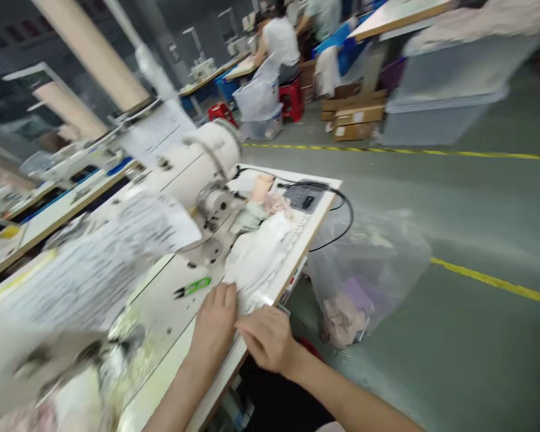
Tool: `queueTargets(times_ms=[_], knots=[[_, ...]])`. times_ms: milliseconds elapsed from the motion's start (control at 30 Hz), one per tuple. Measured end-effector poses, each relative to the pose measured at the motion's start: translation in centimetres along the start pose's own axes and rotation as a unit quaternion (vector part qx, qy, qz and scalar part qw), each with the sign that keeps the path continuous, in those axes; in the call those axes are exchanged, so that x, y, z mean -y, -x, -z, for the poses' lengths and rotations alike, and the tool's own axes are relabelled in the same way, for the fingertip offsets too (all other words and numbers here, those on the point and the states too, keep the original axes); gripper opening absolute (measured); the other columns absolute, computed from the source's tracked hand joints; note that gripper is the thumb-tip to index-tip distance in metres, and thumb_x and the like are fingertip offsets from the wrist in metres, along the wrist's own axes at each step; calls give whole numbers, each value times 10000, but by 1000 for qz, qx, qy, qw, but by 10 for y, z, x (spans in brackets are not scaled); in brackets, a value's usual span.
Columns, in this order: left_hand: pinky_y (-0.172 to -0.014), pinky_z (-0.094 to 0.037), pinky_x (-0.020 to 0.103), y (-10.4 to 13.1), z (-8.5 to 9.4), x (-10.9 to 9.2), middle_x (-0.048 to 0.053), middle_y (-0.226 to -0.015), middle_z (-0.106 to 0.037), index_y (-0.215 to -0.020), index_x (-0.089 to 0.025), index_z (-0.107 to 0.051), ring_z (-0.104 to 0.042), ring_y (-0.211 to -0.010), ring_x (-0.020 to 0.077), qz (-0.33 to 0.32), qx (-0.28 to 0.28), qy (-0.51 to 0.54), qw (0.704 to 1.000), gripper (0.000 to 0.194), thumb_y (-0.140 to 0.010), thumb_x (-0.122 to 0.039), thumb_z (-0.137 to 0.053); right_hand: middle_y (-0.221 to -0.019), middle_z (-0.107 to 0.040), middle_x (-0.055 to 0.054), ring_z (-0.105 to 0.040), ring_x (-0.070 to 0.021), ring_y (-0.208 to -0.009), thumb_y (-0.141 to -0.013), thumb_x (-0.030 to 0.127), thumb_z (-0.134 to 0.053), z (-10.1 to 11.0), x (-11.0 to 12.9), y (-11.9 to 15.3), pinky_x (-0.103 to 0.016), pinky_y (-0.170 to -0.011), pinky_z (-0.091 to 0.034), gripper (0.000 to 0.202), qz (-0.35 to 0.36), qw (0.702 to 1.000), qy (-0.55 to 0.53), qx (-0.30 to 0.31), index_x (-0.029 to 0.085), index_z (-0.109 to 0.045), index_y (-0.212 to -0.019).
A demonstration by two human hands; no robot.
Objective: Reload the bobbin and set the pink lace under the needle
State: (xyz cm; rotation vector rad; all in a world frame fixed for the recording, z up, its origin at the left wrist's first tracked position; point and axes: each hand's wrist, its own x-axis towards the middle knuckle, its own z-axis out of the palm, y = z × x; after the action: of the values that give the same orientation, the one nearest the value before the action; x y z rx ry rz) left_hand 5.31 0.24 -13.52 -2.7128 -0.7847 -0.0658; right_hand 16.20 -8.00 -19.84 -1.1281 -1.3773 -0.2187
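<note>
My left hand rests on the sewing table with its fingers bent and together, their tips at the near edge of a white cloth. Beside it, at the table's front edge, my right hand is closed, thumb against the curled fingers; whatever is in that pinch is hidden. The white cloth lies in front of the sewing machine, whose head is to the left. Green-handled thread snips lie on the machine bed, left of my left hand. A written paper sheet is blurred farther left.
A black cable loops past the table corner. A clear plastic bag with pink and lilac cloth stands on the floor to the right. Farther back are plastic bins, cardboard boxes and a seated person.
</note>
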Motion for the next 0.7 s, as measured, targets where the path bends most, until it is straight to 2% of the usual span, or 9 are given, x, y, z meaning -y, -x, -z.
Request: queueTargets(times_ms=[100, 167, 267, 367, 433, 533, 600, 700], knots=[[-890, -491, 361, 24, 7, -3, 121, -1267, -590, -1332, -171, -437, -581, -1102, 240, 22, -1, 2, 1000, 467, -879, -59, -428, -771, -691, -28, -626, -135, -690, -897, 116, -512, 7, 4, -2, -267, -663, -472, 105, -24, 998, -33, 49, 168, -596, -932], [-880, -488, 358, 52, 13, -3, 120, -1360, -551, -1359, -175, -439, -573, -1134, 236, 12, -33, 10, 999, 463, -903, -95, -429, -804, -700, -27, -644, -129, -709, -897, 111, -527, 13, 7, -7, -256, -682, -492, 107, -49, 994, -47, 85, 173, -608, -932], [-837, -484, 353, 108, 25, 2, 98, -1314, -605, -1291, -147, -523, -605, -1058, 220, 17, -84, 29, 996, 375, -927, -122, -436, -807, -705, -11, -661, -109, -728, -901, 119, -544, 19, 15, -17, -221, -699, -494, 97, -40, 991, -58, 114, 181, -613, -933], [-840, -466, 338, 175, 34, 15, 54, -1181, -681, -1206, -153, -586, -622, -1003, 194, 86, -97, 50, 990, 293, -941, -130, -464, -764, -689, 6, -631, -84, -660, -904, 118, -544, 12, 28, -29, -197, -644, -473, 96, -5, 983, -87, 162, 184, -611, -925], [-848, -459, 332, 217, 38, 27, 42, -1100, -707, -1146, -161, -616, -630, -981, 186, 141, -102, 56, 983, 235, -948, -157, -489, -750, -677, 8, -610, -83, -631, -911, 145, -544, -3, 40, -38, -197, -598, -453, 85, 9, 965, -109, 237, 188, -617, -907], [-821, -462, 307, 263, 39, 49, 36, -1048, -712, -1085, -181, -643, -638, -954, 175, 238, -101, 72, 963, 188, -953, -215, -514, -830, -684, -6, -622, -97, -673, -927, 225, -536, -38, 58, -50, -203, -555, -428, 114, -1, 908, -119, 402, 200, -646, -910], [-779, -465, 300, 277, 37, 65, 39, -1042, -710, -1062, -192, -653, -645, -925, 178, 292, -102, 99, 946, 196, -958, -268, -505, -951, -685, -17, -631, -113, -748, -912, 268, -562, -71, 69, -58, -211, -582, -432, 119, -12, 866, -105, 489, 212, -665, -928], [-723, -456, 306, 273, 34, 92, 41, -984, -715, -998, -198, -671, -653, -888, 198, 359, -97, 150, 916, 273, -961, -356, -451, -991, -664, -27, -614, -137, -840, -871, 270, -620, -125, 81, -70, -245, -712, -460, 121, -49, 833, -99, 542, 212, -681, -958]])
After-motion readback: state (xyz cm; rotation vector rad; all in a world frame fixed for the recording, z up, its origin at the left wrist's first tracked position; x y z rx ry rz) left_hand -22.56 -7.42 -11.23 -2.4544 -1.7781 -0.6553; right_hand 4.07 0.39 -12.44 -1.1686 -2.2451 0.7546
